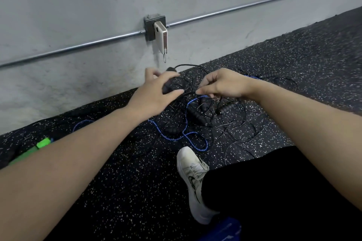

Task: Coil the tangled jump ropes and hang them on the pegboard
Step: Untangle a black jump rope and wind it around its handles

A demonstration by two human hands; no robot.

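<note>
A tangle of jump ropes lies on the black speckled floor by the wall: thin black cords (231,129), a blue braided rope (176,139) and several black handles (197,117). My left hand (154,94) grips a black handle (168,86) above the tangle, its cord arching off the top. My right hand (223,84) pinches a thin black cord just to the right of it. No pegboard is in view.
The grey wall carries a metal conduit (78,47) and an outlet box with a white power bank (161,36) plugged in. A green object (37,148) lies at the left. My white shoe (194,178) and black trouser leg (274,191) are in front.
</note>
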